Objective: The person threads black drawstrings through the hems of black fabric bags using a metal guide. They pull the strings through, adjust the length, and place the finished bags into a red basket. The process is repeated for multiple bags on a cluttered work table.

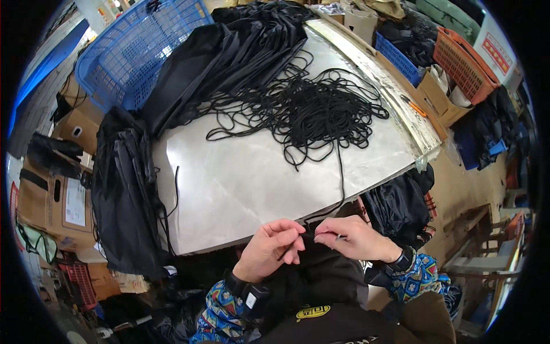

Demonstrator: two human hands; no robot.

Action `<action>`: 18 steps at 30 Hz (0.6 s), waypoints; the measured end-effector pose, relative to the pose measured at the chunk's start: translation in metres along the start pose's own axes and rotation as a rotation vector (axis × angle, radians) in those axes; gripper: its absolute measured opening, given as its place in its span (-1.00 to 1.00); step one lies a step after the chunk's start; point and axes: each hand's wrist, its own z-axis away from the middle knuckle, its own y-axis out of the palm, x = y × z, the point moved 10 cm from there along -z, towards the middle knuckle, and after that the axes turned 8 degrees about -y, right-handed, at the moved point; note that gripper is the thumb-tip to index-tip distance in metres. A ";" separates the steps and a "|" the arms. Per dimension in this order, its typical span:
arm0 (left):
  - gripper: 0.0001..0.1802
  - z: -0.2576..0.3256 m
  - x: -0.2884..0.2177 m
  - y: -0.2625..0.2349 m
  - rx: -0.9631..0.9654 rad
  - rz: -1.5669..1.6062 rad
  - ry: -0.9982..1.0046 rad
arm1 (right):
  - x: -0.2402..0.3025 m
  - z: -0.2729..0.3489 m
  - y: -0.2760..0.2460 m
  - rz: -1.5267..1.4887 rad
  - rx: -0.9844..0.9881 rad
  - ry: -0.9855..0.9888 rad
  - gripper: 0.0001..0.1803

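Observation:
A single strand of black cord [342,178] runs from a tangled heap of cord [323,112] over the near edge of the table and down between my hands. My left hand [270,246] is closed, thumb against fingers, and a dark cord end sticks out below its fingertips. Just to the right, my right hand [358,238] pinches with thumb and forefinger. A small greyish bit shows at its fingers, too small to name. Both hands are in front of the table edge, close together but apart, above my dark apron [312,281].
Black fabric [229,63] is piled at the table's back left, with more black fabric [126,195] hanging over the left edge. Beyond stands a blue plastic basket [143,51]. Orange-handled scissors [413,106] lie along the right side of the pale tabletop [229,183].

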 end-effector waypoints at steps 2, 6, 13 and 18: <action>-0.84 0.005 -0.001 -0.009 0.079 0.253 0.073 | -0.006 -0.001 -0.001 -0.035 -0.034 0.070 -0.83; -0.78 0.007 0.009 -0.012 0.071 0.367 0.056 | -0.005 -0.009 0.011 -0.255 -0.057 0.196 -0.82; -0.68 0.020 0.009 -0.008 0.208 0.681 0.120 | -0.012 -0.004 0.025 -0.164 0.045 0.187 -0.84; -0.76 0.022 0.017 -0.030 -0.078 0.278 0.193 | -0.024 0.012 0.059 -0.276 0.243 0.379 -0.87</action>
